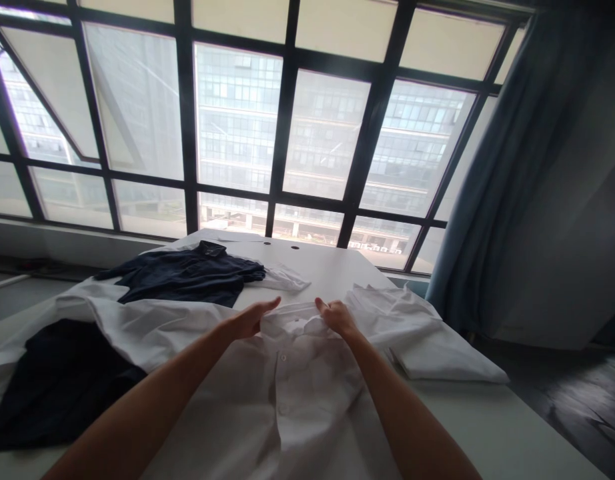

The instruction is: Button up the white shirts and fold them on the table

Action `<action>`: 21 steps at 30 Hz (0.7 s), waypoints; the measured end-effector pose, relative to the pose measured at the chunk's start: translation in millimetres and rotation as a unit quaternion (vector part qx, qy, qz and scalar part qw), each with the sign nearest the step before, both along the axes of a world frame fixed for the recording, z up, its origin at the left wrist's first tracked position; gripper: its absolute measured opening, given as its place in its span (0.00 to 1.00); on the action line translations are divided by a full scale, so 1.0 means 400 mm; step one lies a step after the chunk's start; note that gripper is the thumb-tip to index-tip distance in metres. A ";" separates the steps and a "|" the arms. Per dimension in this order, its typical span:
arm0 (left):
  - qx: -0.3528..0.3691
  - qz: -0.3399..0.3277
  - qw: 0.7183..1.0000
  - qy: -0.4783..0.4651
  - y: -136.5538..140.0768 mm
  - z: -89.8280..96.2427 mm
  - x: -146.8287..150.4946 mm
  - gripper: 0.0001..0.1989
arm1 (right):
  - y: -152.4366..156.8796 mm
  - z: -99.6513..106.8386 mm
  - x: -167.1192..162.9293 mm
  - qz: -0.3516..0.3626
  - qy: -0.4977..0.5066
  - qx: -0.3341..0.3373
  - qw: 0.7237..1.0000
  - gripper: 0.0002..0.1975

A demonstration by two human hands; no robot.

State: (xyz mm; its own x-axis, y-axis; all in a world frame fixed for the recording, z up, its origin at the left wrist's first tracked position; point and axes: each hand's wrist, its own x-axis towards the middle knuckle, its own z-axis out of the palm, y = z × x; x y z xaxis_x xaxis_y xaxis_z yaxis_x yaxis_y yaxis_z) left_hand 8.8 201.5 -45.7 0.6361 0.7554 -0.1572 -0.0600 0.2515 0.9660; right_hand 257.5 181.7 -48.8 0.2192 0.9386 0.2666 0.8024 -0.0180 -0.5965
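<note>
A white button-up shirt (312,380) lies spread in front of me, its buttoned front facing up and its collar pointing away. My left hand (252,319) grips the left side of the collar, thumb stretched along the top. On the collar's right side, my right hand (336,316) is closed around the fabric, thumb also raised. The collar is held taut between both hands. The fingers under the cloth are hidden, and the shirt's lower end runs out of view at the bottom.
A dark navy shirt (182,273) lies on white cloth (162,327) at the left, with another dark garment (67,380) nearer. Folded white garments (422,333) are stacked at the right on the white table (337,267). Behind are large windows and a blue curtain (492,173).
</note>
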 end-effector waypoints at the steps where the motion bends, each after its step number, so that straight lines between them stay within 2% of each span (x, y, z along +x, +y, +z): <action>1: 0.020 -0.010 1.000 0.015 -0.001 0.004 -0.006 0.22 | 0.003 -0.002 0.005 0.008 0.018 0.001 1.000 0.29; 4: 0.076 -0.003 0.996 0.048 0.007 0.016 -0.028 0.23 | 0.006 -0.004 0.019 0.042 0.087 0.004 0.995 0.30; 9: 0.088 0.010 0.991 0.105 0.031 0.034 -0.069 0.25 | -0.001 0.005 0.034 0.125 0.201 -0.022 0.971 0.31; 13: 0.053 0.011 0.998 0.014 0.038 0.040 -0.074 0.28 | -0.007 0.006 0.048 0.159 0.219 -0.053 0.961 0.31; 17: 0.061 0.024 0.994 -0.085 0.031 0.039 -0.056 0.33 | -0.007 -0.002 0.056 0.147 0.250 -0.100 0.952 0.23; 21: 0.096 -0.010 0.994 -0.056 0.022 0.038 -0.050 0.37 | 0.000 -0.003 0.054 0.115 0.313 -0.082 0.939 0.15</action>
